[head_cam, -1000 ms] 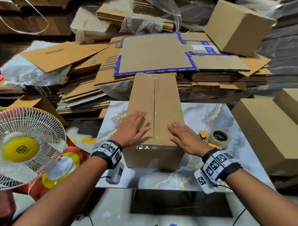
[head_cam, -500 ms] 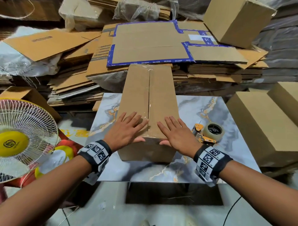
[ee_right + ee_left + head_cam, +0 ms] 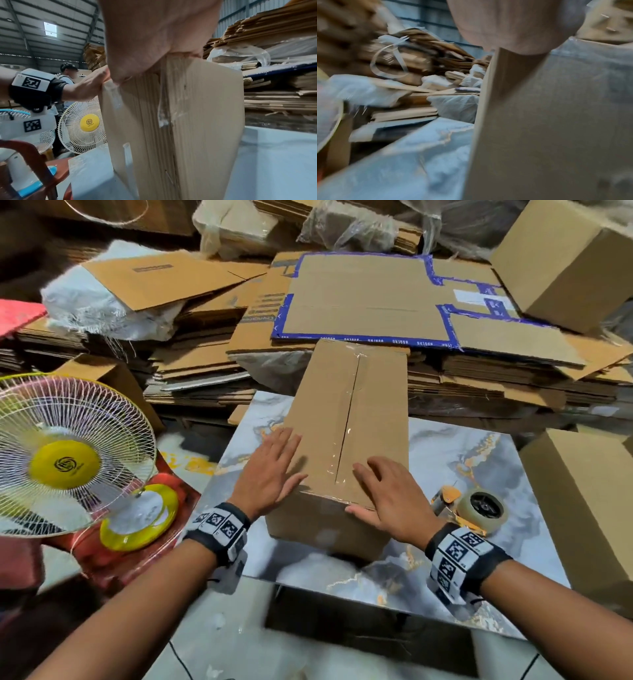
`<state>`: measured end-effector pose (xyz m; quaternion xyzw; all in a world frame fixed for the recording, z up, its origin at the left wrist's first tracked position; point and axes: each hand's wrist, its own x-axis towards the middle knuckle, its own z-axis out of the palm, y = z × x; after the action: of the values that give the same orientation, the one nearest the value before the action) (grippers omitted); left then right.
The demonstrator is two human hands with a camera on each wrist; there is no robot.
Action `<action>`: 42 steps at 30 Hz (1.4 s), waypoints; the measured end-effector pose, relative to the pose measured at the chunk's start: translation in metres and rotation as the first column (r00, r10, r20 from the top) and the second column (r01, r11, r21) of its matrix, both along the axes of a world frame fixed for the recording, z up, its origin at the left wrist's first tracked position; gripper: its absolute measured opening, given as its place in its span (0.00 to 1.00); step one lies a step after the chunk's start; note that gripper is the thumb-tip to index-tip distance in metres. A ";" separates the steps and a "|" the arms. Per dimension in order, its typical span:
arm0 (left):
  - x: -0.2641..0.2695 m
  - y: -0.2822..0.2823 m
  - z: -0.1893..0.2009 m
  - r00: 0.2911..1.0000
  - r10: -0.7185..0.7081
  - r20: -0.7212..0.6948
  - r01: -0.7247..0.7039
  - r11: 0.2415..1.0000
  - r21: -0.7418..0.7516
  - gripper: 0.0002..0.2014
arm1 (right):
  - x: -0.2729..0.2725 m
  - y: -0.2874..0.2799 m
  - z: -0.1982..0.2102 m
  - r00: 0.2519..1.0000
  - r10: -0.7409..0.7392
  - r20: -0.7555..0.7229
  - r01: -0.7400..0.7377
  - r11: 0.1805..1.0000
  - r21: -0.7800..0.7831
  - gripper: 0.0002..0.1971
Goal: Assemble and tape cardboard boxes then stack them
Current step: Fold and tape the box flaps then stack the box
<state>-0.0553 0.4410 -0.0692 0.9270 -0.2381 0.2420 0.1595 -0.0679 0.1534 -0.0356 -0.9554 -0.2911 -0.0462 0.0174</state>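
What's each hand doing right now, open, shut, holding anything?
Left hand: open, fingers straight, laid flat against the left edge of the taped cardboard box.
Right hand: open, palm flat on the box top, thumb over its near edge.

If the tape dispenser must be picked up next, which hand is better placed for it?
Probably the right hand. The tape dispenser lies on the table just right of the box, close beside this hand. The left hand rests on the box's far left edge and would have to cross over the box.
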 end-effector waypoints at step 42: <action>-0.008 -0.111 -0.040 0.681 0.724 -0.109 -0.366 0.208 -0.907 0.36 | -0.001 -0.002 -0.006 0.981 0.140 -0.135 -0.120 0.982 0.144 0.42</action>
<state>-0.0630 0.3304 -0.1089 0.6636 0.2503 0.5243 0.4713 -0.0685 0.1516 -0.0411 -0.9318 -0.3471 0.0050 0.1061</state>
